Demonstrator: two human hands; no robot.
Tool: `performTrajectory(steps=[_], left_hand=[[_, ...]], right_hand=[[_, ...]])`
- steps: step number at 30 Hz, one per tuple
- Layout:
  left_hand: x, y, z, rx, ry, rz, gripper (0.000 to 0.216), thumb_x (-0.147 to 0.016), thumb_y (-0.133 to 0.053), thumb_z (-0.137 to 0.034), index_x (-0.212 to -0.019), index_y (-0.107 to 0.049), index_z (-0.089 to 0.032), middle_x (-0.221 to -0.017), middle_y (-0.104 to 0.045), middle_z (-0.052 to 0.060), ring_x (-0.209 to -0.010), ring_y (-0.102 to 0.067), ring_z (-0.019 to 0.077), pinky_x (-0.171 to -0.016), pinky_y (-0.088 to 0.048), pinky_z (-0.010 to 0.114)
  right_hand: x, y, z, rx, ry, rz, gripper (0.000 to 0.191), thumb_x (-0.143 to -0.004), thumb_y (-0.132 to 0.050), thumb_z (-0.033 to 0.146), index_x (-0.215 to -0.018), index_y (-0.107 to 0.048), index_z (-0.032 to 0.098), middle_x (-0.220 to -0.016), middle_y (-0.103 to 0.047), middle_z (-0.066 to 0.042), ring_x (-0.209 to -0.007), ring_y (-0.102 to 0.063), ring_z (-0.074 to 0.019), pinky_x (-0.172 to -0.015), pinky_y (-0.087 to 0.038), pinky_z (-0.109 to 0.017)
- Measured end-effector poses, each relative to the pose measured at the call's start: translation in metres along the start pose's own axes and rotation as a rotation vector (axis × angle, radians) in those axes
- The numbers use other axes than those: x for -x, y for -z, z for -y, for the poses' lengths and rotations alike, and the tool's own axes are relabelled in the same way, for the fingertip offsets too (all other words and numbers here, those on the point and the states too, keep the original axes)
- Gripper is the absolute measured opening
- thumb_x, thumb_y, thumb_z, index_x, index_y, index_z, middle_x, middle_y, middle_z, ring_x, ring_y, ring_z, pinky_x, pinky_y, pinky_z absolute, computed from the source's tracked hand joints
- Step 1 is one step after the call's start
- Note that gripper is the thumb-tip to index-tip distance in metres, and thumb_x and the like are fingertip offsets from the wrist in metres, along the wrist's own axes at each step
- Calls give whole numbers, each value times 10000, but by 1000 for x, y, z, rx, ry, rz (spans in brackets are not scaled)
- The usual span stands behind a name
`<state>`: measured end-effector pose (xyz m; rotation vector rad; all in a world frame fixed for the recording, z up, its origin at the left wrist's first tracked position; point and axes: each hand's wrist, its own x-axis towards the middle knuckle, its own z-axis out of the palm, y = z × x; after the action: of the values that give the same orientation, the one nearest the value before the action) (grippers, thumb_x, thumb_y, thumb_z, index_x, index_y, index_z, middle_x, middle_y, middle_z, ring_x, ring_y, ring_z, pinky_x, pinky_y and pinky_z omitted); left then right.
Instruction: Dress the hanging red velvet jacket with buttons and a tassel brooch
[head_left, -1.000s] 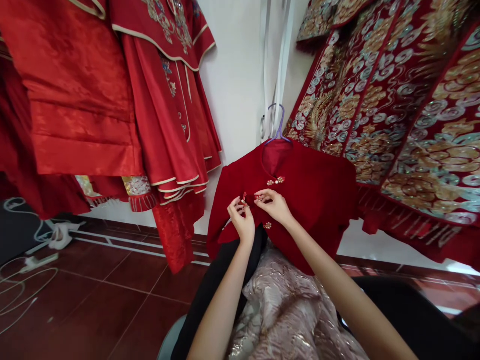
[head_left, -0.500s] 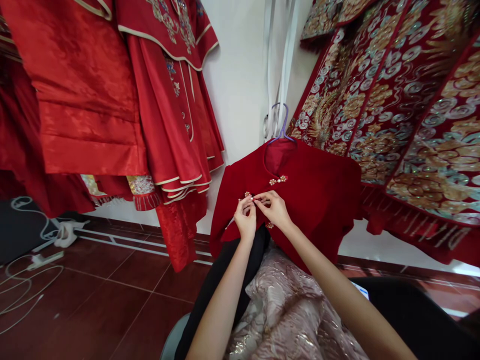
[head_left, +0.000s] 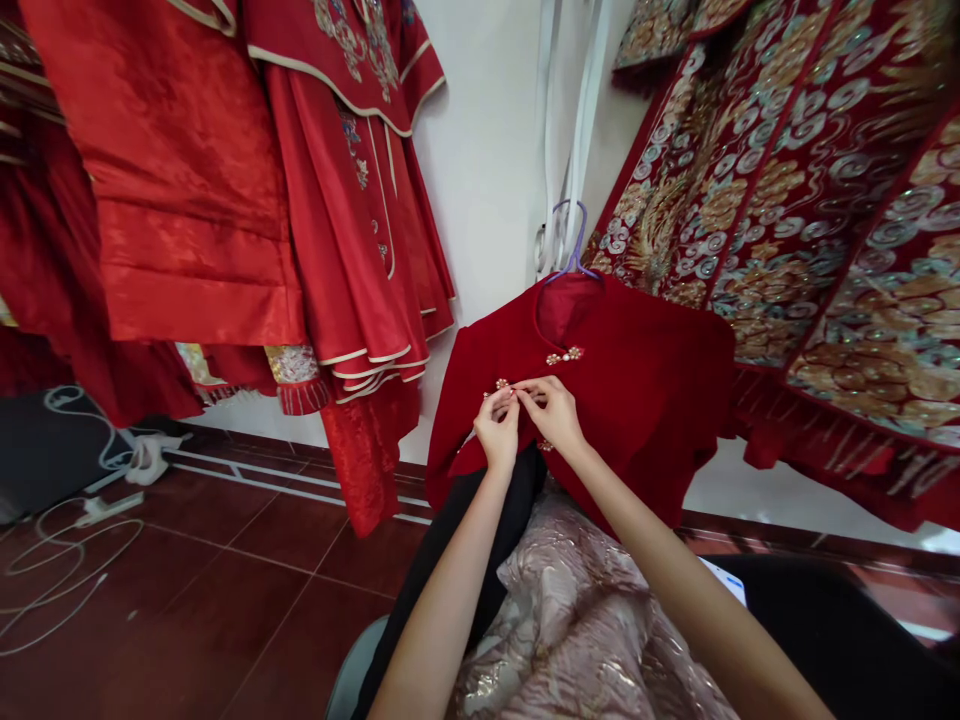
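Note:
A dark red jacket [head_left: 645, 390] hangs in front of me on a purple hanger [head_left: 576, 240], its lower edge over my lap. My left hand [head_left: 496, 430] pinches at the jacket's front edge, beside a gold and pearl button [head_left: 502, 384]. Fingertips almost touching it, my right hand [head_left: 553, 412] pinches at the same edge from the right. What lies between the fingertips is too small to make out. Higher up, near the collar, a jewelled clasp [head_left: 565, 356] is joined. Another ornament [head_left: 545, 445] shows partly below my right hand.
Red garments [head_left: 195, 200] hang on the left, and an embroidered red gown [head_left: 810, 230] on the right. A shiny pinkish fabric [head_left: 570, 610] covers my lap. White shoes [head_left: 148, 458], a power strip [head_left: 110, 508] and loose cables lie on the tiled floor.
The view has shifted slightly, so everything appears a little farther right. Both hands stay pinched together at the jacket's front edge, with only small finger movement.

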<state>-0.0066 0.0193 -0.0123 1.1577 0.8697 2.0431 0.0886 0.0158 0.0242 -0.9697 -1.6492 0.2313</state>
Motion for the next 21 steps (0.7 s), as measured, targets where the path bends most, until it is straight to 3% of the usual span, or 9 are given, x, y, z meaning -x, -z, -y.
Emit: performTrajectory(steps=[8,16,21], left_hand=[[1,4,8,-83,-43,20,235,-798,-644,-287,-968,-698,-133,-979,-722,109,-879,-691,188,-845,-550,328],[-4,7,11,-206,-91,107,182,-856,-575,-269,-957,-684,-164,-995,-719,91,-912,-682,179,-887,-530,328],[-10,5,13,-112,-8,125,178,-840,-581,-245,-948,-681,-145,-971,-723,98,-874,-686,180,-870,-530,334]], right_hand=[[1,-1,0,26,25,-45,171,-862,-573,278,-922,-704,187,-908,-597,-51,-741,-616,-145,-722,-561,-298],[3,1,-4,19,76,-6,164,-886,-524,243,-942,-667,186,-951,-577,-58,-789,-608,-148,-767,-571,-307],[2,0,-7,-16,85,-2,171,-882,-521,233,-965,-664,191,-974,-588,-57,-802,-614,-143,-759,-584,-291]])
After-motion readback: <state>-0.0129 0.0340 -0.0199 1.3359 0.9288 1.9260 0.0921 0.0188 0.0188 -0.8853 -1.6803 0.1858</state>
